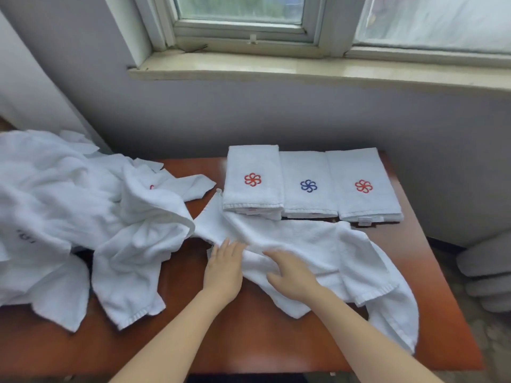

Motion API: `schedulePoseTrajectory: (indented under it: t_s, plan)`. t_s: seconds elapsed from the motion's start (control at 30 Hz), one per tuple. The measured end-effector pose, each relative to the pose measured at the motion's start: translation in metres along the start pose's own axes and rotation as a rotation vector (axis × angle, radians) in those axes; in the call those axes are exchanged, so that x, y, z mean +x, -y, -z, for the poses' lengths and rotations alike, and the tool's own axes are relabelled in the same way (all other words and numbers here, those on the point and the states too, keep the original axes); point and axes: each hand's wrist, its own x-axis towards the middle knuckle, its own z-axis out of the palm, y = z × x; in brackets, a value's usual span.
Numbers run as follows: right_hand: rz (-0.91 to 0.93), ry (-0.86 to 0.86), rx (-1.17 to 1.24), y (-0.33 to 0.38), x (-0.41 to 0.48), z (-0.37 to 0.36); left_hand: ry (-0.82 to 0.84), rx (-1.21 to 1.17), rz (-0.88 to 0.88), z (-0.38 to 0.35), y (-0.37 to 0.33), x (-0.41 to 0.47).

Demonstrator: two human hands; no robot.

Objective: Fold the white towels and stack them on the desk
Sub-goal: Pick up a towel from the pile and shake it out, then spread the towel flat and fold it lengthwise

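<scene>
While both bare hands lie on the crumpled white towel (318, 244) at the middle of the desk (249, 335), nothing is gripped. Head view: left hand (224, 269) is flat, palm down, fingers extended and together, pressing the towel's left portion. Right hand (293, 275) is also open, palm down, fingers slightly spread, resting on the towel just beside the left hand. The towel is unfolded and wrinkled; its right end drapes toward the desk's near right edge.

Along the far edge of the desk, three folded stacks sit side by side, touching: left stack (253, 181) with a red flower emblem, middle stack (308, 186) with a blue emblem, right stack (363, 186) with a red emblem.

A loose heap of unfolded towels (83, 205) covers the desk's left side. Window sill (276, 71) above, on the wall.
</scene>
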Motion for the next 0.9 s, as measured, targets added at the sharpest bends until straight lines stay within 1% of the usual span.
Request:
schedulePoseTrajectory:
  t_s: [0.1,0.17,0.3,0.4,0.53,0.73,0.83,0.9]
  plan:
    - [0.008,-0.019,-0.075,-0.004,0.009,-0.014,-0.011,0.010,-0.011,-0.008,0.007,0.000]
    - [0.016,-0.045,-0.166,-0.009,0.011,-0.024,-0.058,-0.038,-0.012,-0.011,0.010,0.002]
    - [0.054,-0.279,-0.167,-0.016,0.015,-0.040,-0.148,-0.139,0.007,-0.019,0.018,0.014]
    - [0.035,-0.441,-0.187,-0.022,0.022,-0.051,-0.268,-0.147,-0.036,-0.032,0.022,0.020]
    - [0.025,-0.584,-0.188,-0.029,0.031,-0.062,-0.413,-0.172,-0.066,-0.055,0.023,0.026]
    - [0.073,-0.660,-0.191,-0.043,0.040,-0.070,-0.596,-0.267,-0.083,-0.073,0.021,0.037]
    - [0.103,-0.688,-0.189,-0.047,0.042,-0.073,-0.667,-0.250,-0.081,-0.080,0.022,0.039]
    - [0.121,-0.690,-0.195,-0.048,0.041,-0.074,-0.682,-0.217,-0.072,-0.083,0.022,0.039]
